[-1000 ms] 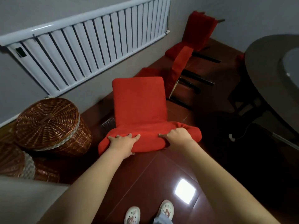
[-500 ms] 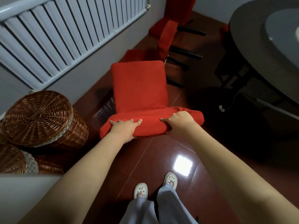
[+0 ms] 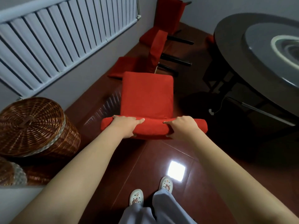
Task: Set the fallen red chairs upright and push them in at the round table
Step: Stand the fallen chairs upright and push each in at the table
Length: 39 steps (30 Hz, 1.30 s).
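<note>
Both the left hand [image 3: 125, 126] and right hand [image 3: 181, 126] clamp the chair [image 3: 146, 96] top at frame centre, likely to steer it toward the table [image 3: 229, 50], right.

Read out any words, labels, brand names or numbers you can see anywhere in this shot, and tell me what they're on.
None: no readable text anywhere.
The white shoes carry small cartoon decorations, not letters.
The radiator, wicker basket, red chair and round table show no labels or numbers.

You see red chairs [image 3: 146, 94], a brown woven basket [image 3: 32, 125] (pale band), a white ribbed radiator [image 3: 64, 34].
</note>
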{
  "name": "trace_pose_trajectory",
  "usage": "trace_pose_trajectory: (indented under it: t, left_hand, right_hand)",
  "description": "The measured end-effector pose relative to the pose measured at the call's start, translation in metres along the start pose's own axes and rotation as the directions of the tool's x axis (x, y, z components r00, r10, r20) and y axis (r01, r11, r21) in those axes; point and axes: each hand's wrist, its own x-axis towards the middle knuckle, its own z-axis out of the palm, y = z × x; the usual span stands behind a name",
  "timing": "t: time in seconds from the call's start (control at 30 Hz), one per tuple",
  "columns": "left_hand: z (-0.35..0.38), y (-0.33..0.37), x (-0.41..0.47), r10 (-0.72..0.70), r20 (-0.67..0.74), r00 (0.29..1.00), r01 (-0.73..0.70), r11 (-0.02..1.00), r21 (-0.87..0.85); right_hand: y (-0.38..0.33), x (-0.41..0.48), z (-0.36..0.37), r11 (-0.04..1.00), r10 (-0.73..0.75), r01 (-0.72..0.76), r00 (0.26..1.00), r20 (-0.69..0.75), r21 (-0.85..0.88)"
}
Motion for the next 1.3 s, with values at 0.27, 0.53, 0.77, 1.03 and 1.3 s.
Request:
trace_pose_trajectory:
  t: [0.27,0.53,0.77,1.03,1.3]
  left_hand:
    - [-0.042,-0.004,0.028,-0.109,-0.12,0.987,0.113,0.993,0.023]
    - [-0.049,-0.007,0.055,-0.117,-0.378,0.918,0.116,0.993,-0.026]
    - [-0.083,-0.02,0.09,-0.121,-0.333,0.935,0.107,0.992,-0.059]
    - [-0.085,-0.025,0.098,-0.124,-0.357,0.926,0.114,0.992,-0.049]
    - [-0.109,-0.012,0.083,-0.097,-0.23,0.968,0.122,0.988,0.098]
  right_hand:
    - [0.026,0.013,-0.01,0.97,0.157,-0.144,0.986,-0.053,0.197]
    - [0.042,0.041,-0.012,0.965,0.231,-0.201,0.956,-0.178,0.169]
    - [0.062,0.085,-0.029,0.956,0.271,-0.25,0.953,-0.137,0.155]
    - [0.067,0.096,-0.023,0.962,0.267,-0.251,0.946,-0.182,0.107]
    - [0.08,0.104,-0.05,0.992,0.12,-0.119,0.993,0.017,-0.036]
